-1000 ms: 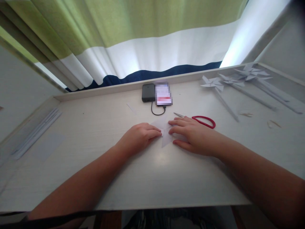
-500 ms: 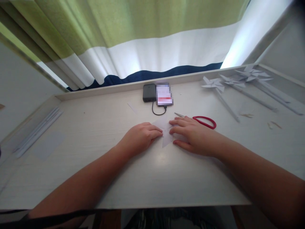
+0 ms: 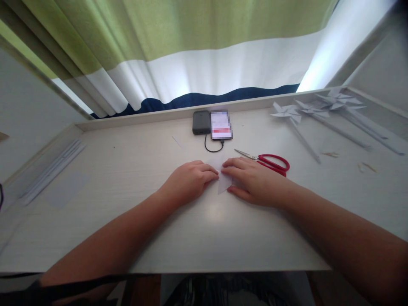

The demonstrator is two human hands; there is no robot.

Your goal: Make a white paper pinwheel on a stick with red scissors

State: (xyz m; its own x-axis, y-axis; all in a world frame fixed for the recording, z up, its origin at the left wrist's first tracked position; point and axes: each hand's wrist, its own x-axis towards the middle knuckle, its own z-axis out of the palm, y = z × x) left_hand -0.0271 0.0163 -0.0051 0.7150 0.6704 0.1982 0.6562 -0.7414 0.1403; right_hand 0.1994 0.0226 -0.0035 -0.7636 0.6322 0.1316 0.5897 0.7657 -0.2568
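A small piece of folded white paper (image 3: pixel 225 182) lies on the white desk, partly covered by both hands, with one pointed corner toward me. From the left, my left hand (image 3: pixel 191 180) pinches the paper's edge between thumb and bent fingers. My right hand (image 3: pixel 255 180) rests over the right side of the sheet, fingers stretched toward the left hand and thumb apart below them. Right behind that hand lies a pair of red-handled scissors (image 3: pixel 276 162), blades pointing left. The folds under my fingers are hidden.
Paper pinwheels (image 3: pixel 287 112) on paper sticks lie at the back right, near small wooden bits (image 3: pixel 330 154). A black power bank (image 3: pixel 201 122) is cabled to a phone (image 3: pixel 221 125). White paper strips (image 3: pixel 54 170) and a flat paper piece (image 3: pixel 68 189) lie left.
My right hand has shifted slightly left across the paper, closer to my left hand, uncovering more of the scissors. The left hand stays on the paper's edge.
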